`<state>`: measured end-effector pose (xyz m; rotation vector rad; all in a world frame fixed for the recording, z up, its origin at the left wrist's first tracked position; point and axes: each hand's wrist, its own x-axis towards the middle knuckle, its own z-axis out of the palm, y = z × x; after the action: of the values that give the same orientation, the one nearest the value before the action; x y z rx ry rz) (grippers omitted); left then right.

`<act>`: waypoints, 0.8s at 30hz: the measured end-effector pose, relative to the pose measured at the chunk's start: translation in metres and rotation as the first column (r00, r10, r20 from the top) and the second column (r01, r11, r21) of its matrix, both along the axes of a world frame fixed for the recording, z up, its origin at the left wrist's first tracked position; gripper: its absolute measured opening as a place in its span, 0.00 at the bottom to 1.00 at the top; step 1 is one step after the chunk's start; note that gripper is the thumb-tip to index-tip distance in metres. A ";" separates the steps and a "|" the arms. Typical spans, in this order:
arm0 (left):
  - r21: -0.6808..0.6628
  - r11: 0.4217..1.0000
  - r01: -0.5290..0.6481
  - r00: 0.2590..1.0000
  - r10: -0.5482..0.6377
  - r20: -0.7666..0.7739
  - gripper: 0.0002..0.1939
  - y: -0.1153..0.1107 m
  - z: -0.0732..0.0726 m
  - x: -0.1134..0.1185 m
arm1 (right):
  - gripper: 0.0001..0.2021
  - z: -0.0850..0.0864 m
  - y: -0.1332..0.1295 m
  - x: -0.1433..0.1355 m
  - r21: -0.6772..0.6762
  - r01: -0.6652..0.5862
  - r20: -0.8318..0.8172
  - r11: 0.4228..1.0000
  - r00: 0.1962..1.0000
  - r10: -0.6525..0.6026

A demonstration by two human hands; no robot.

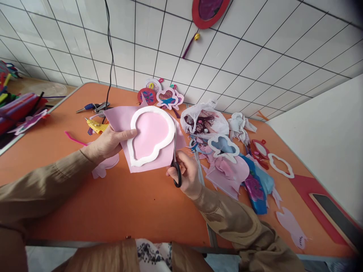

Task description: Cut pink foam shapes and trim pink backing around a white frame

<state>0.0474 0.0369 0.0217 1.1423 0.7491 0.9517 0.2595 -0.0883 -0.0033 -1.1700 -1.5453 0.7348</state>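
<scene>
Seeing a yellow glue gun [96, 125] on the orange bench [127, 211], then the left grip [108, 142] pinching a pink sheet [151, 132] plus the white frame [170, 128] on it, held above the bench. Right grip [188, 174] is wrapped round scissors [177, 175] at the sheet's right side, pink scraps [222, 170] past that.

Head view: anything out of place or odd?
The pink scraps stand out: ragged offcuts heaped loosely beside the bag, a white frame overlapping them. Looks like clutter, not damage. Nothing odd about the scissors in the right hand.
</scene>
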 end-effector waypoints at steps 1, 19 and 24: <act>0.003 1.000 -0.004 1.000 0.004 0.000 0.35 0.000 0.000 0.000 | 0.20 0.000 0.000 0.000 -0.001 -0.001 0.001 1.000 1.000 0.001; 0.014 1.000 0.015 1.000 -0.015 0.012 0.34 -0.001 0.005 0.000 | 0.21 -0.003 -0.001 0.000 0.022 0.000 0.000 1.000 1.000 0.000; 0.049 0.998 0.029 1.000 -0.030 0.010 0.33 0.002 0.002 -0.001 | 0.22 -0.003 -0.001 -0.001 0.012 0.012 0.018 1.000 1.000 -0.012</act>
<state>0.0467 0.0384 0.0233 1.1868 0.7020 0.9549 0.2589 -0.0889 -0.0064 -1.1791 -1.5542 0.7084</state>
